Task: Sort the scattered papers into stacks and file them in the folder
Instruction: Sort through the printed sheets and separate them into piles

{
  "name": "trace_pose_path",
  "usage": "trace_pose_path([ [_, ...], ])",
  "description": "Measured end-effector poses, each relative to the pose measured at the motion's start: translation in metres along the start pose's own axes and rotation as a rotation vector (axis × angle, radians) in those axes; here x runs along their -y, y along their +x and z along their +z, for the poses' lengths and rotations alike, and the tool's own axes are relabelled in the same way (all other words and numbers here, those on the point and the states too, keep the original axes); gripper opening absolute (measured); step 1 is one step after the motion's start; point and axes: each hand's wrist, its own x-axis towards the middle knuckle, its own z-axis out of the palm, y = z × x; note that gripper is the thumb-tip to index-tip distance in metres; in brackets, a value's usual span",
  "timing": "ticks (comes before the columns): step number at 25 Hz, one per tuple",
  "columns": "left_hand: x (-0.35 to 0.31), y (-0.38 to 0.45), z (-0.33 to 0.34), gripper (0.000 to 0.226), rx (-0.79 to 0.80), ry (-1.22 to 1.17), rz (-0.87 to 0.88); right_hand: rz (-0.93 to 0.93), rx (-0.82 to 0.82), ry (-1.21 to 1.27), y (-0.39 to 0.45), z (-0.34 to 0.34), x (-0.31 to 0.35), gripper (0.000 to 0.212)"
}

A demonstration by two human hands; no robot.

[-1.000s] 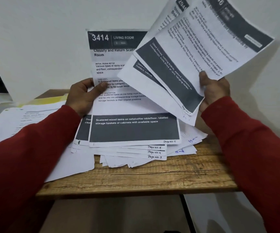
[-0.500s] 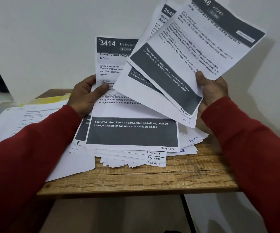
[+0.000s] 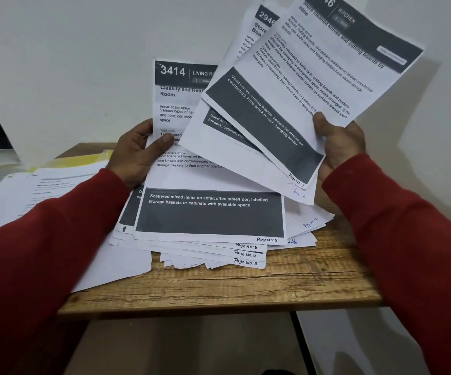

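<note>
Table point(image 3: 219, 290): rough wood-grain top. Pile point(image 3: 246, 254) of thin printed sheets, fanned, numbered corners showing; judged light, floppy, slippery sheet on sheet, best gripped at an edge. Yellow folder point(image 3: 83, 159) far left, partly buried. Left hand point(image 3: 137, 155) pinches the "3414" page point(image 3: 208, 182) at its side; right hand point(image 3: 338, 147), apart, grips two sheets point(image 3: 300, 85) held up, tilted.

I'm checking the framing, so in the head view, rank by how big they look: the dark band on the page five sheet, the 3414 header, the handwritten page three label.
1. Dark band
2. 3414 header, partly covered
3. Page three label
</note>
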Motion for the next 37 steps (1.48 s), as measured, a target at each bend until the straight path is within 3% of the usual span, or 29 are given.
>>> trace_pose_path([
  [10,0.002,0.001,0.0,0.031,0.012,-0.013,-0.019,-0.012,-0.012,-0.02,0.001,0.001,-0.001,0.024],
  [16,0.01,0.004,-0.008,0.064,0.026,0.022,0.012,-0.002,0.034,-0.068,-0.005,0.002,-0.002,0.026],
  [19,0.013,0.008,-0.009,0.042,0.042,0.122,-0.034,0.023,0.05,-0.097,-0.009,0.002,-0.002,0.035],
  [21,0.011,0.009,-0.007,0.048,0.021,0.077,-0.138,0.04,0.063,-0.126,-0.011,0.003,-0.003,0.036],
  [23,0.008,0.011,-0.005,0.039,-0.008,0.048,-0.189,0.044,0.11,-0.183,-0.012,0.004,-0.005,0.036],
  [27,0.001,0.008,-0.001,0.038,-0.088,0.117,-0.236,0.137,0.416,-0.283,-0.029,0.013,-0.013,0.029],
  [29,0.005,0.005,-0.001,0.025,-0.069,0.079,-0.178,0.162,0.472,-0.358,-0.029,0.015,-0.02,0.023],
  [31,0.003,0.003,-0.001,0.02,-0.054,0.043,-0.163,0.093,0.39,-0.381,-0.021,0.013,-0.018,0.021],
  [34,0.004,0.005,-0.002,0.019,-0.035,0.014,-0.127,-0.097,0.085,-0.352,-0.001,0.001,-0.003,0.018],
  [37,0.004,0.004,-0.001,0.03,-0.029,0.024,-0.104,-0.107,-0.062,-0.214,0.015,-0.013,0.004,0.017],
])
